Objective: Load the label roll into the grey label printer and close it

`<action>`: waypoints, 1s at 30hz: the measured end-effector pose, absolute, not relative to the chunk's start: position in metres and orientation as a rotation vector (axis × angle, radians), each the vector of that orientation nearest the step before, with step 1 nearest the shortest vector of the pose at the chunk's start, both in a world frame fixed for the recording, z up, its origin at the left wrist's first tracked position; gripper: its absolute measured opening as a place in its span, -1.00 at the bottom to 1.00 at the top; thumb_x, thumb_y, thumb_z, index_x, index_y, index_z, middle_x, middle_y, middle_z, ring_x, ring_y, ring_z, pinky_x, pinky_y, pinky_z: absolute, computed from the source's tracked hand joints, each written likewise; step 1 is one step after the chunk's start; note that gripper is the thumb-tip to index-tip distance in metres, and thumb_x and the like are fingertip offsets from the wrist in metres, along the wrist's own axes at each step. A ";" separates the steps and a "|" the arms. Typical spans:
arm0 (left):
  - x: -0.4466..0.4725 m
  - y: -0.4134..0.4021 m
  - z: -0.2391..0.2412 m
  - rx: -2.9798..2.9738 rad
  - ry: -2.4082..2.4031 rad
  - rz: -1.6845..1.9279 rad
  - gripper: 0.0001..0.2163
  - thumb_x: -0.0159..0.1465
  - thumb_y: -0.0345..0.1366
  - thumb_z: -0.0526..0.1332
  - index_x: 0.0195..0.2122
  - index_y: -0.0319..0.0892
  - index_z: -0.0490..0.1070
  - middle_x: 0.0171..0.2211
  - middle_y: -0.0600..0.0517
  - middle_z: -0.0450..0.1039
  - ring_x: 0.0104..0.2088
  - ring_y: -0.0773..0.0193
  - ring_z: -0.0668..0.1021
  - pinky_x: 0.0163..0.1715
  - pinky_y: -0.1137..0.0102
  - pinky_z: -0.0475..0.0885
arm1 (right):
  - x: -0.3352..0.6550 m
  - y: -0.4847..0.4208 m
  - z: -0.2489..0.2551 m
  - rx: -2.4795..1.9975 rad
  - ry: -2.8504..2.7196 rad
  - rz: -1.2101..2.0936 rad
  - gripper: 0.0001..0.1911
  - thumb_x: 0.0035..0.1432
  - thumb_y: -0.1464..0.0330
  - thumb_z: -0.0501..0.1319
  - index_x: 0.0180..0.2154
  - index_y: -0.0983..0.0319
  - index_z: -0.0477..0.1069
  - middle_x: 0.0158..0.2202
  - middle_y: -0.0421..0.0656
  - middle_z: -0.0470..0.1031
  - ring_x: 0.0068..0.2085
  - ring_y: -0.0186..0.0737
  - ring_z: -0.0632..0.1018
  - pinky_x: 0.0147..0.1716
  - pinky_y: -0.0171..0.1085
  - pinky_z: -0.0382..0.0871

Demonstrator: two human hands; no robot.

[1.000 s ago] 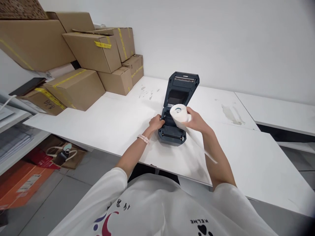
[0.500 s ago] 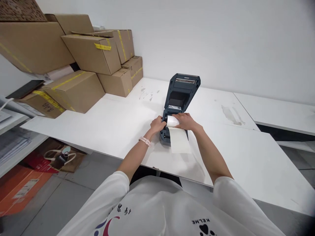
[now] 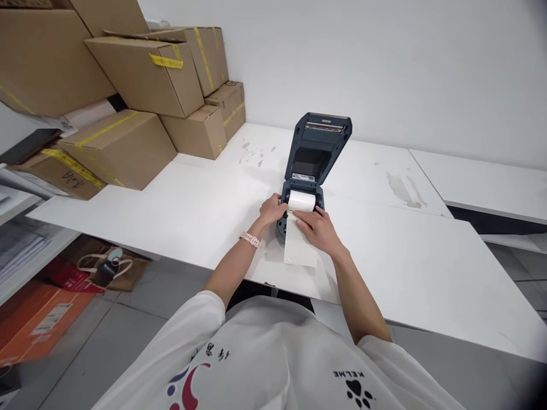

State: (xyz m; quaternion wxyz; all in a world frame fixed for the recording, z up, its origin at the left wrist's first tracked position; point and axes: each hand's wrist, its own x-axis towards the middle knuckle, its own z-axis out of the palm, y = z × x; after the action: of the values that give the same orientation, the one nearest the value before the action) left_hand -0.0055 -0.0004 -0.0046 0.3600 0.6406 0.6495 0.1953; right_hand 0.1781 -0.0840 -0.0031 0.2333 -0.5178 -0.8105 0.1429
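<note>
You stand in a stockroom or packing area, taped cardboard boxes (image 3: 128, 85) stacked on a white worktop (image 3: 192, 210), label printer (image 3: 307, 171), bare wall, shelving (image 3: 25, 250) at left

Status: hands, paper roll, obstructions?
Left hand on open dark grey plastic printer. Right hand flat on white paper strip; white paper roll seated inside. Nothing blocking.
</note>
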 end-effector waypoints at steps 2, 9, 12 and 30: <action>-0.006 -0.001 -0.004 1.644 1.671 0.511 -0.66 0.26 -0.23 0.15 0.06 -0.06 0.40 -0.06 -0.04 0.64 -0.03 0.04 0.62 -0.11 0.25 0.43 | 0.179 -0.082 -0.001 -1.415 -2.248 0.419 -0.53 0.47 0.16 -0.02 0.23 0.10 0.46 0.24 -0.09 0.54 0.29 0.02 0.52 0.41 0.19 0.08; -0.007 -0.001 -0.009 1.603 1.646 0.551 -0.66 0.23 -0.23 0.18 0.04 -0.05 0.41 -0.09 -0.03 0.64 -0.09 0.08 0.63 -0.14 0.27 0.44 | 0.188 -0.082 0.003 -1.323 -2.211 0.549 -0.53 0.43 0.08 0.05 0.22 0.04 0.46 0.26 -0.10 0.52 0.30 0.09 0.50 0.42 0.27 0.04; -0.007 0.000 -0.011 1.572 1.630 0.579 -0.68 0.21 -0.23 0.21 0.01 -0.05 0.42 -0.11 -0.02 0.64 -0.11 0.07 0.63 -0.16 0.27 0.44 | 0.204 -0.054 0.020 -1.230 -1.779 0.426 -0.46 0.38 -0.05 0.09 0.23 0.03 0.44 0.28 -0.11 0.49 0.33 0.05 0.45 0.40 0.14 0.19; -0.033 -0.032 -0.019 1.144 1.379 0.868 -0.29 0.41 0.21 0.00 0.42 -0.14 0.11 0.16 -0.22 0.50 0.03 0.13 0.62 -0.14 0.35 0.54 | 0.222 -0.021 0.052 -1.097 -1.424 0.433 -0.21 0.41 -0.16 -0.34 0.14 0.07 0.46 0.13 -0.12 0.52 0.29 0.00 0.48 0.34 0.12 0.28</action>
State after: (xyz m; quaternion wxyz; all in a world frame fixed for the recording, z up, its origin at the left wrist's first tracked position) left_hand -0.0330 -0.0324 -0.0190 0.5439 0.4821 0.5812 0.3659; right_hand 0.2215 -0.0206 0.0524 0.6021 -0.4738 -0.6149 0.1868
